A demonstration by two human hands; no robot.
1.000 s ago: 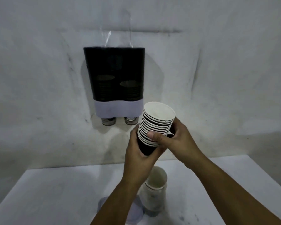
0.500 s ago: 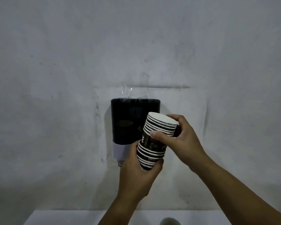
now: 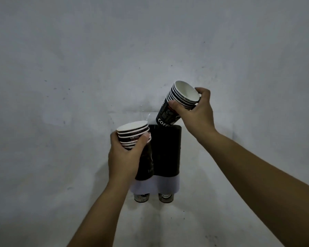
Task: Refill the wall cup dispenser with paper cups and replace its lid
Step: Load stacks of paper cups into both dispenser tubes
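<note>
Paper cups are split into 2 nested stacks, one in each hand, both raised in front of the wall cup dispenser. The right hand is closed around the right stack, thumb on the near side of the printed sleeve and fingers curled over the far rims. That stack tilts, its open white mouth turned up and toward the right hand's palm, its dark base pointing down and away from the palm to sit just above the dispenser's open top on the right-hand side; whether the base touches the rim I cannot tell. Lettering reading "COFF" shows near the base.

The left hand is clenched around the left stack, thumb pressed across the front rims and fingers wrapped behind. This stack stands nearly upright, mouth up, its lower part running down past the heel of the palm and in front of the dispenser's left half.

Behind and below both grips, the dispenser is a dark translucent housing with a pale band across its bottom, fixed to a grey-white wall. Beneath the band, 2 cup bottoms poke out side by side, one under each hand's side. A strip of clear film juts up from the dispenser's top between the 2 stacks. No lid sits on the dispenser.
</note>
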